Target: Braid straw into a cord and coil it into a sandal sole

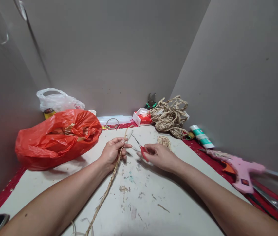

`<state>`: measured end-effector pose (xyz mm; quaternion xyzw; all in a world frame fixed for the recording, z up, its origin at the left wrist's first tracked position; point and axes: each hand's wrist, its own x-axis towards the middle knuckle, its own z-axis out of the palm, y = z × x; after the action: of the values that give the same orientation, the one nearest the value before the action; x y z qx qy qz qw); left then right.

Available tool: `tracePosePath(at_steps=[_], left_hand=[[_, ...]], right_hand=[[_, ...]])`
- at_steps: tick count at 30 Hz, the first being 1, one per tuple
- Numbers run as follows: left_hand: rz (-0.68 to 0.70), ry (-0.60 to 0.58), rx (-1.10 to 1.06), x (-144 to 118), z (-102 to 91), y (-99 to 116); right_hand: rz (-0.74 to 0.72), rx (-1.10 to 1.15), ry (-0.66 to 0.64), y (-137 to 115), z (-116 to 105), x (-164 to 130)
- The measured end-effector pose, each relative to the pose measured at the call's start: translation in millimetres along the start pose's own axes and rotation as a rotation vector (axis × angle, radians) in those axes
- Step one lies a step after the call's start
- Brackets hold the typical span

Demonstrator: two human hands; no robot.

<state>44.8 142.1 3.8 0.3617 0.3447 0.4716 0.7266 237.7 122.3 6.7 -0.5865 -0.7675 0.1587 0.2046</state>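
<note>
Left hand (113, 151) pinched on braided rope (109, 186), right hand (159, 156) clasping red scissors (141, 149).

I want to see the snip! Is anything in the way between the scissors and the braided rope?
Nothing visible. The right hand holds the small red scissors, blades pointing at the braided rope pinched in the left hand. Only bare white board shows in the gap between them.

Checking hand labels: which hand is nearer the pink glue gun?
Right. The right hand, holding red scissors, lies left of the glue gun; the left hand is farther left.
</note>
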Motion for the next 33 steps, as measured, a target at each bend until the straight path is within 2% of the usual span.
tracePosePath(at_steps=[3, 6, 13, 27, 33], left_hand=[[-0.028, -0.007, -0.013, -0.5, -0.5, 1.3], [-0.046, -0.045, 0.008, -1.5, -0.4, 0.5], [-0.071, -0.115, 0.029, 0.0, -1.9, -3.9], [-0.017, -0.029, 0.107, -0.7, 2.2, -7.1], [-0.047, -0.002, 0.111, -1.1, 3.4, -6.1]], right_hand=[[0.017, -0.190, 0.007, -6.9, -0.9, -3.6], [-0.027, -0.323, 0.049, -11.0, -1.1, -5.4], [-0.075, -0.460, 0.092, -10.5, 1.1, -5.7], [-0.061, -0.461, 0.061, -11.0, 0.9, -6.1], [-0.070, -0.468, 0.068, -6.9, 2.7, -5.8]])
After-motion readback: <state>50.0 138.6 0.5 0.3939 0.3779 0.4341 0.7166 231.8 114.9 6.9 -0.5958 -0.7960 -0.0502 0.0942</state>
